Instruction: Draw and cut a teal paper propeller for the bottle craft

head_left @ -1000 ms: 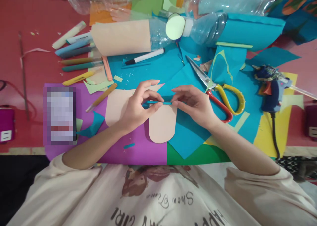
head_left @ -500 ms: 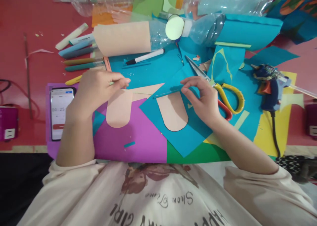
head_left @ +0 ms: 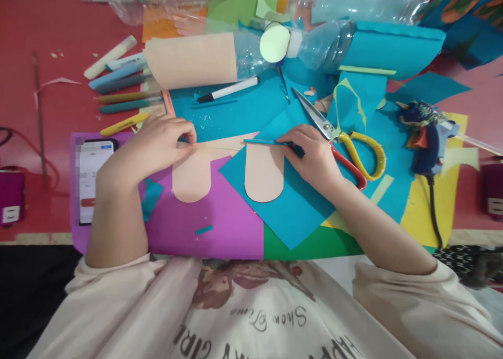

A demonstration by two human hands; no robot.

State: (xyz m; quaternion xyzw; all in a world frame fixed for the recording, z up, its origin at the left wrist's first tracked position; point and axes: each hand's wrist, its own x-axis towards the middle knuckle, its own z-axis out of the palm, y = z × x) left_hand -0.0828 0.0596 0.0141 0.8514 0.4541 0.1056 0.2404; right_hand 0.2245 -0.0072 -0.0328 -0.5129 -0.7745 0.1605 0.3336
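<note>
Two peach paper pieces with rounded lower ends lie side by side. My left hand (head_left: 165,139) has its fingers curled and pinches the top edge of the left peach paper piece (head_left: 192,178), which lies over purple paper. Opposite it, the right peach paper piece (head_left: 264,173) rests on a blue sheet. A thin blue strip (head_left: 259,141) runs along that piece's top edge. My right hand (head_left: 308,152) is closed at the top right corner, gripping the strip's right end against the piece. Its fingertips are partly hidden.
Yellow-and-red-handled scissors (head_left: 341,139) lie open just beyond my right hand. A glue gun (head_left: 428,144) sits at right on yellow paper. Plastic bottles wrapped in peach paper (head_left: 192,60) and blue paper (head_left: 396,47) lie behind. Markers (head_left: 121,78) and a phone (head_left: 94,181) are at left.
The right paper piece has turned upright and shifted up and left, its blue strip now nearly level. My right hand has closed in on its corner. My left hand has lowered slightly.
</note>
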